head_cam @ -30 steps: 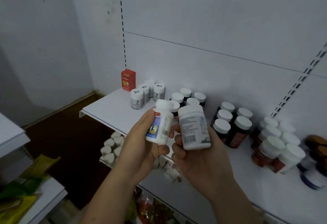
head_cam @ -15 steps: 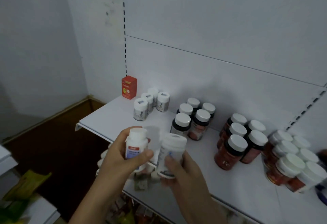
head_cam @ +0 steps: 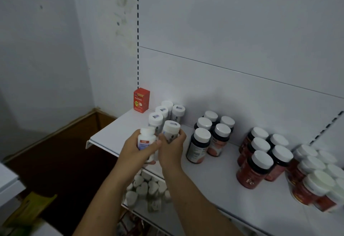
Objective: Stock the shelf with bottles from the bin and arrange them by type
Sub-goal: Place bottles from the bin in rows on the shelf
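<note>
Left hand [head_cam: 136, 152] and right hand [head_cam: 172, 150] each curl their fingers round one white pill bottle: the left bottle [head_cam: 146, 140] is near the front edge of the shelf [head_cam: 111, 133], the right bottle [head_cam: 170, 130] just beside the white-capped group [head_cam: 163, 111]. Likely hazards are toppling these close-packed neighbours, or a drop past the edge. The shelf is smooth white metal with a slotted back panel [head_cam: 242, 36], in a dim room.

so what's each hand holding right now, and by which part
Left hand grips the plain-capped white bottle round its labelled body; right hand grips the sticker-capped white bottle round its body, below the cap.
</note>
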